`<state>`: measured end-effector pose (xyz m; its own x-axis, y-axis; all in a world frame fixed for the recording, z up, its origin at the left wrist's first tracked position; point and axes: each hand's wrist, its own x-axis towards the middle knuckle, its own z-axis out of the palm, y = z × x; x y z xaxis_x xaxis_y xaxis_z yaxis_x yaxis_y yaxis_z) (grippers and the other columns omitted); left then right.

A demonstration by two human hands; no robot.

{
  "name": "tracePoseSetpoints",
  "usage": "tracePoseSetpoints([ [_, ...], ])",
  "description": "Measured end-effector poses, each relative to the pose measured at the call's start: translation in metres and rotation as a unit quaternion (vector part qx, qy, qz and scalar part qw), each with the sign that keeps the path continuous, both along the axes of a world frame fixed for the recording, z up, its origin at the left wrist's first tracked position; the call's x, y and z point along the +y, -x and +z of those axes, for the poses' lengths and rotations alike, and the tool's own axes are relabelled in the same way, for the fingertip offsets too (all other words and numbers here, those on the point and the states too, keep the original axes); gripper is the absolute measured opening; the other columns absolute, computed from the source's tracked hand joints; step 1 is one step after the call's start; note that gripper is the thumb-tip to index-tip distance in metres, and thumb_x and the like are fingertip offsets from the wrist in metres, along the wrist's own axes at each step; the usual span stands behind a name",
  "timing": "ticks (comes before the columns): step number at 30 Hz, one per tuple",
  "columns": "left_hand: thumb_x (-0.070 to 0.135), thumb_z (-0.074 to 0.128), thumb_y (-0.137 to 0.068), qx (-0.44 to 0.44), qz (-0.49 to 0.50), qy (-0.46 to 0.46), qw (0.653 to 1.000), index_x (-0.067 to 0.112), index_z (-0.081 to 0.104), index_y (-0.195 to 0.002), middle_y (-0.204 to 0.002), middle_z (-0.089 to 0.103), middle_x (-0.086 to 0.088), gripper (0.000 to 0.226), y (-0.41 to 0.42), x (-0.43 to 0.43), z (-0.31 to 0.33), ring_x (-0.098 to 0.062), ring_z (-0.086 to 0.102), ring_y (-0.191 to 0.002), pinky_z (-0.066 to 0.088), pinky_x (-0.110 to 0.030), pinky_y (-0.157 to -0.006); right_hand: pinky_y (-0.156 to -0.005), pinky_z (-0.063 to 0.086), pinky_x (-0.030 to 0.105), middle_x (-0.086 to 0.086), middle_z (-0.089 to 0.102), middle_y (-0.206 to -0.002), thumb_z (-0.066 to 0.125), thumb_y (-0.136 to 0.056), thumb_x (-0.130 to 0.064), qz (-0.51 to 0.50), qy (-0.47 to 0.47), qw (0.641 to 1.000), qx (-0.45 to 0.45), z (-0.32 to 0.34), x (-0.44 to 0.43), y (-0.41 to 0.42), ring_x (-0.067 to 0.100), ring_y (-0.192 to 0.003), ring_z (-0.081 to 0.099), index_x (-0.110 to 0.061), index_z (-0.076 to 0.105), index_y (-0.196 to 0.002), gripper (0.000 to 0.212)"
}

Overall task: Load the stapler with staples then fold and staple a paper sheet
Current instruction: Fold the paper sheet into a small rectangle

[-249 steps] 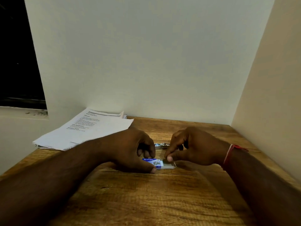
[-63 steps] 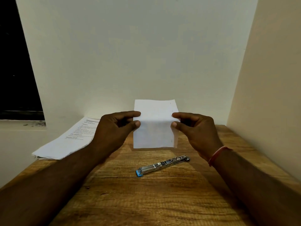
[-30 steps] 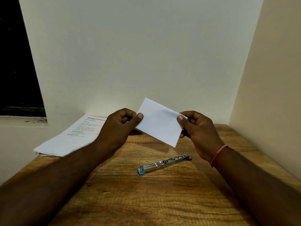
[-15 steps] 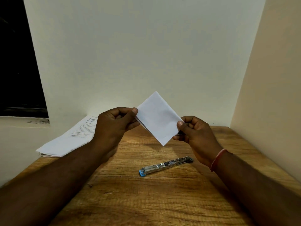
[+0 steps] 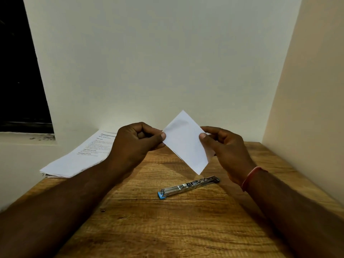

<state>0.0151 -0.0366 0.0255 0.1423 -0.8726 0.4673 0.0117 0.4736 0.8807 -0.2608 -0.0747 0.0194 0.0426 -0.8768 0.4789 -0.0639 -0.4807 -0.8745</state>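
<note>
- The folded paper sheet [image 5: 185, 144] is in the air above the counter [image 5: 167, 229]. It is turned on one corner like a diamond, and its lowest corner hangs over the stapler [image 5: 188, 187] without touching it.
- Likely trouble: the sheet is pinched only at its two side corners, so the top and bottom are free. A thin dark line along the lower left edge suggests the layers already part a little. If one hand lets go to fetch the stapler, the fold may spring open or the layers may slip out of line, and the staple would then catch them crooked.
- The sheet lies between the two hands. The left hand [image 5: 134, 144] pinches the left corner, thumb on the near face and the other fingers [image 5: 149, 130] curled behind. The right hand [image 5: 227, 149] does the same at the right edge. Both hands are closed on the paper and hold nothing else.
- The stapler lies aslant on the counter, its blue end toward the left, well clear of both hands. I cannot tell whether it is shut and loaded. An unseated strip could jam or misfire.
- A stack of printed sheets [image 5: 80, 159] rests at the rear left of the counter, well apart.
</note>
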Motion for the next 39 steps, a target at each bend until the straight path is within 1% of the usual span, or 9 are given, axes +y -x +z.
tracePoseSetpoints([
  [2,0.002,0.091,-0.092,-0.037,0.004,0.013,0.999,0.001,0.082,-0.103,-0.092,0.086,-0.019,0.014,0.003,0.002,0.0,-0.029,0.087,-0.086,0.071,-0.032,-0.082,-0.077,0.069,0.036,-0.003,0.084,-0.103,0.084,-0.1,-0.033,-0.007,0.038,0.998,0.052,0.004,0.002,0.002,0.017,-0.095,0.082,-0.049,0.084,-0.116,0.023],
  [5,0.0,0.088,-0.094,-0.063,-0.018,0.019,0.998,0.006,0.087,-0.112,-0.095,0.086,-0.019,0.02,0.007,0.005,0.002,-0.027,0.087,-0.09,0.071,-0.034,-0.086,-0.081,0.068,0.042,0.002,0.084,-0.104,0.082,-0.101,-0.035,0.023,0.046,0.997,0.062,0.012,0.007,0.004,0.022,-0.096,0.082,-0.047,0.082,-0.122,0.024],
  [9,-0.001,0.084,-0.097,-0.065,-0.06,0.023,0.996,0.006,0.086,-0.122,-0.103,0.088,-0.016,0.027,0.008,0.009,0.004,-0.032,0.087,-0.099,0.072,-0.037,-0.088,-0.078,0.068,0.04,0.016,0.084,-0.11,0.081,-0.102,-0.032,0.119,-0.057,0.991,0.018,0.018,0.01,0.007,0.028,-0.097,0.084,-0.039,0.08,-0.13,0.029],
  [12,0.001,0.083,-0.097,-0.061,-0.08,0.032,0.994,0.005,0.085,-0.125,-0.108,0.089,-0.015,0.027,0.008,0.011,0.006,-0.032,0.087,-0.098,0.072,-0.037,-0.085,-0.079,0.069,0.042,0.017,0.084,-0.122,0.079,-0.103,-0.026,0.186,-0.152,0.971,0.0,0.019,0.009,0.01,0.032,-0.101,0.082,-0.027,0.077,-0.136,0.033],
  [15,0.011,0.083,-0.095,-0.07,-0.09,0.041,0.993,0.008,0.085,-0.124,-0.105,0.089,-0.014,0.029,0.008,0.013,0.007,-0.031,0.088,-0.09,0.071,-0.031,-0.079,-0.083,0.068,0.043,0.016,0.081,-0.13,0.08,-0.099,-0.029,0.217,-0.187,0.958,-0.002,0.018,0.008,0.012,0.032,-0.106,0.081,-0.024,0.076,-0.139,0.04],
  [18,0.017,0.082,-0.093,-0.057,-0.122,0.051,0.99,0.008,0.084,-0.126,-0.098,0.087,-0.021,0.035,0.007,0.013,0.007,-0.029,0.086,-0.086,0.07,-0.032,-0.078,-0.082,0.068,0.043,0.016,0.08,-0.133,0.081,-0.098,-0.03,0.239,-0.204,0.949,-0.02,0.015,0.006,0.012,0.03,-0.105,0.08,-0.024,0.076,-0.141,0.044],
  [22,0.013,0.082,-0.093,-0.051,-0.147,0.066,0.986,0.006,0.082,-0.13,-0.098,0.086,-0.023,0.037,0.005,0.011,0.007,-0.032,0.085,-0.089,0.07,-0.035,-0.081,-0.081,0.067,0.043,0.017,0.079,-0.135,0.08,-0.098,-0.029,0.24,-0.211,0.947,-0.035,0.014,0.004,0.014,0.03,-0.104,0.08,-0.025,0.075,-0.142,0.045],
  [29,0.007,0.084,-0.091,-0.069,-0.104,0.065,0.99,-0.001,0.084,-0.119,-0.094,0.086,-0.022,0.028,0.004,0.01,0.003,-0.028,0.084,-0.081,0.07,-0.031,-0.075,-0.076,0.067,0.038,0.015,0.081,-0.133,0.079,-0.099,-0.026,0.231,-0.204,0.951,-0.02,0.012,0.007,0.01,0.026,-0.1,0.082,-0.026,0.079,-0.138,0.039],
  [39,0.0,0.085,-0.092,-0.071,-0.094,0.078,0.99,-0.004,0.085,-0.116,-0.106,0.087,-0.017,0.024,0.002,0.008,0.002,-0.03,0.086,-0.095,0.069,-0.03,-0.084,-0.075,0.067,0.036,0.01,0.082,-0.132,0.077,-0.1,-0.029,0.221,-0.202,0.954,-0.019,0.015,0.011,0.009,0.024,-0.099,0.083,-0.028,0.081,-0.134,0.034],
])
